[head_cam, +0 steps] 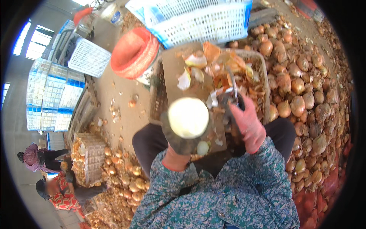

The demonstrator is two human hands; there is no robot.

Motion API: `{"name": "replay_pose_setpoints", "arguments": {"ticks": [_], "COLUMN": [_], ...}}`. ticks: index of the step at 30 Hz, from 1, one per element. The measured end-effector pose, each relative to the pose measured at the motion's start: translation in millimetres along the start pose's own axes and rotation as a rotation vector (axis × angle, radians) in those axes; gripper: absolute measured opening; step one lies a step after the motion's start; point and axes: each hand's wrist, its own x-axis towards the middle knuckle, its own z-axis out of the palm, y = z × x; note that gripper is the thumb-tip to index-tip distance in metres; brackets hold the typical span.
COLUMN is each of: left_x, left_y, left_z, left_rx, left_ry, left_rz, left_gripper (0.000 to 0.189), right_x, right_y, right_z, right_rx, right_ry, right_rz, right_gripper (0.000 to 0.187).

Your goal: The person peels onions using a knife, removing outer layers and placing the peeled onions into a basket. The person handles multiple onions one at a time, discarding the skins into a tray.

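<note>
A peeled white onion rests in my left hand, whose dark-palmed glove wraps around its underside. My right hand, in a pink and black glove, grips a knife with its curved blade pointing away from me. Beneath both hands is a flat board laid across a plastic crate. Pieces of onion skin lie on the board, and more brown peelings fill the crate's right part. Close to my left wrist sits a small pale onion piece. The knife's handle is mostly hidden by my fingers.
Whole unpeeled onions are heaped on my right, with others at left. A red mesh sack lines a bucket beyond the board. White-blue crates stand ahead. Two people are at far left beside a crate of peelings.
</note>
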Motion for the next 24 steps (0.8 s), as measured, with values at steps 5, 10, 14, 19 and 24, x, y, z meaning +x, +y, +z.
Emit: {"name": "replay_pose_setpoints", "arguments": {"ticks": [5,10,14,19,24], "left_x": [1.0,-4.3,13.7,102.2,262.8], "left_y": [-16.8,-11.7,2.8,7.4,89.2], "left_z": [5.3,-0.3,-6.4,52.8,116.9], "left_rx": [0.154,0.253,0.227,0.635,0.756], "left_ry": [-0.077,0.046,-0.026,0.023,-0.099], "left_rz": [-0.124,-0.141,-0.204,0.231,0.581], "left_gripper": [0.077,0.082,0.078,0.069,0.062], "right_x": [-5.0,-18.9,-22.5,-13.1,-6.3], "right_y": [-2.1,-19.0,-9.9,3.6,13.8], "right_z": [6.5,-25.6,-49.4,-57.4,-61.2], "right_rx": [0.067,-0.124,0.194,0.278,0.142], "right_ry": [-0.074,-0.305,-0.081,0.249,0.079], "right_rz": [0.078,0.186,0.276,0.159,0.261], "right_gripper": [0.030,0.021,0.021,0.026,0.028]}}
